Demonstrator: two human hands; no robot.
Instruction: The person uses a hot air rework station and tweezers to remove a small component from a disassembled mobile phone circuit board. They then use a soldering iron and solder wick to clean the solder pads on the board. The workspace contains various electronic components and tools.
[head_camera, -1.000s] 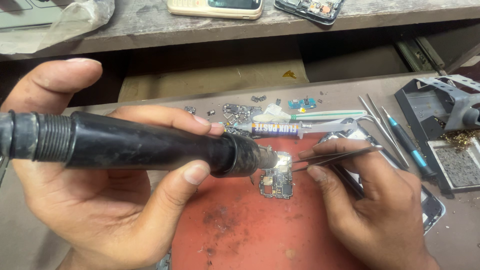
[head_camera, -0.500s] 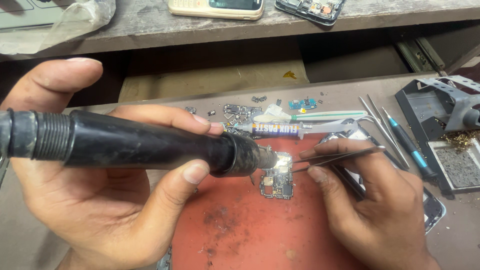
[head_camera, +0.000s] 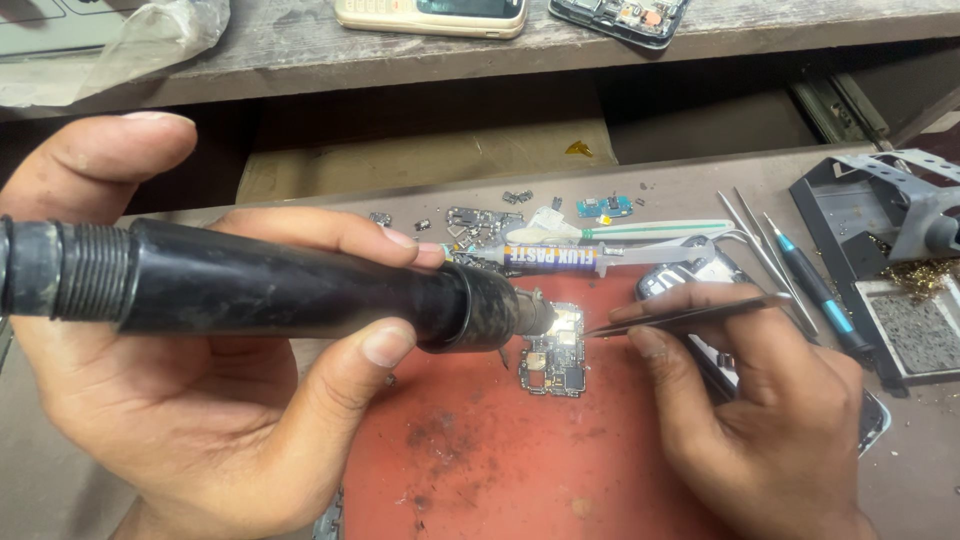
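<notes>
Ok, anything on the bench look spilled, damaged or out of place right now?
The red mat has dark scorched-looking stains near its middle. Small loose parts lie scattered behind the circuit board, and gold-coloured shavings are strewn by the grey stand.

A worn grey workbench (head_camera: 700, 185) sits below a scuffed wooden shelf (head_camera: 300, 50).

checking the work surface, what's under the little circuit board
A red mat lies under the small circuit board. The black hot-air tool nozzle covers the board's upper left edge.
</notes>
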